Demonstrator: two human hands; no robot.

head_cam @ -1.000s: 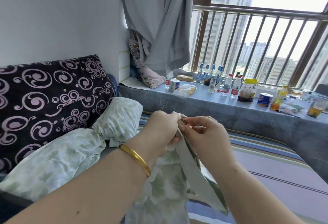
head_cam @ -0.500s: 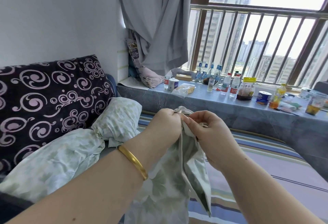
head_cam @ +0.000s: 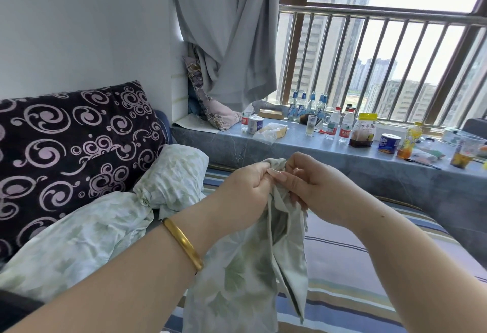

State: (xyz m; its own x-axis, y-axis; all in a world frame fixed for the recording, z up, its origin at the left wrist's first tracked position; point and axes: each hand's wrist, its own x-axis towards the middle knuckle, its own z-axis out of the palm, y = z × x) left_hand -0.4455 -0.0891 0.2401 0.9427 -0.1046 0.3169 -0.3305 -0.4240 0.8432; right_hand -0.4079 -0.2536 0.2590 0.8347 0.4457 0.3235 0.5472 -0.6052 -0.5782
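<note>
Hands: left hand [head_cam: 246, 190], right hand [head_cam: 313, 187] pinching pillowcase [head_cam: 247, 274] top.

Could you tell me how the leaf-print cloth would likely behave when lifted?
Probably floppy: the leaf-print cloth hangs in loose folds below the left hand and right hand. Likely light, since their pinching grip holds it up.

Bright daylight from window [head_cam: 382, 55], sky blown out; wide-angle edge distortion.
</note>
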